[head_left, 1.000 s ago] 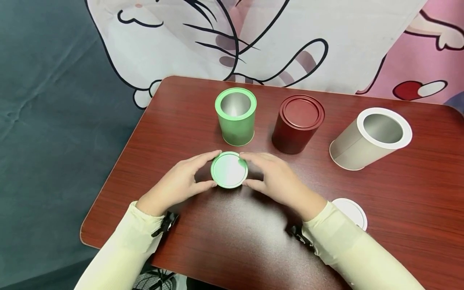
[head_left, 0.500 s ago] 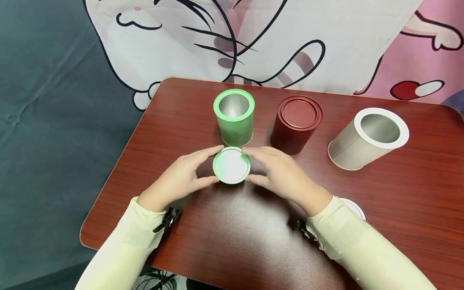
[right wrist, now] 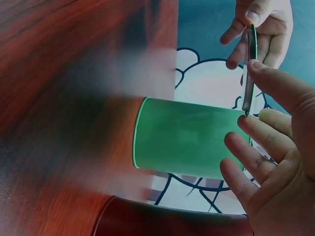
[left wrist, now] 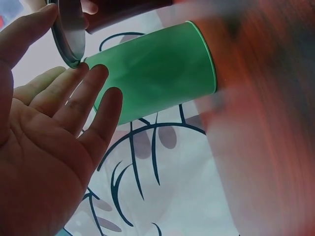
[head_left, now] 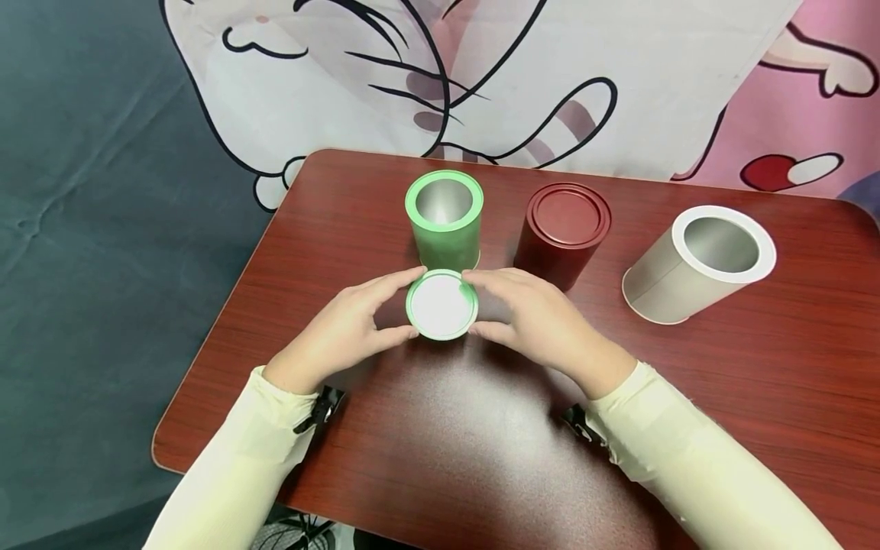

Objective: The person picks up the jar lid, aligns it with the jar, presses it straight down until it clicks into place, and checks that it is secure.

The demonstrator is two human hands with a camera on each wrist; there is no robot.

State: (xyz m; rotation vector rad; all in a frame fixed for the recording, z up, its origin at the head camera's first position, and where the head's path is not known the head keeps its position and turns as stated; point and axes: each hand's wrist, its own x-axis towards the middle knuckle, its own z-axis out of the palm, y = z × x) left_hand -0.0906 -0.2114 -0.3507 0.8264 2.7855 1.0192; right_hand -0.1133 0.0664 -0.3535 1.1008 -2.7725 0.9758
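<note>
Between both hands hangs a round green-rimmed lid (head_left: 442, 305), held flat above the table. My left hand (head_left: 351, 325) pinches its left edge between thumb and fingertips. On the opposite edge, my right hand (head_left: 532, 325) grips it the same way. Just beyond the lid stands a green can (head_left: 448, 243), upright with its top uncovered and a silvery inside. In the left wrist view the lid (left wrist: 69, 32) shows edge-on, near the rim end of the green can (left wrist: 152, 73). The right wrist view shows the lid (right wrist: 250, 69) apart from the table.
A dark red can (head_left: 569, 221) with its lid on stands right of the green one. Farther right is an uncovered off-white can (head_left: 694, 263). All stand on a reddish-brown wooden table (head_left: 777, 367), with a cartoon-printed cloth (head_left: 550, 46) behind it.
Both hands have moved the green lid away from the body, toward the green can, and slightly right. The right sleeve now covers the white lid that lay on the table.
</note>
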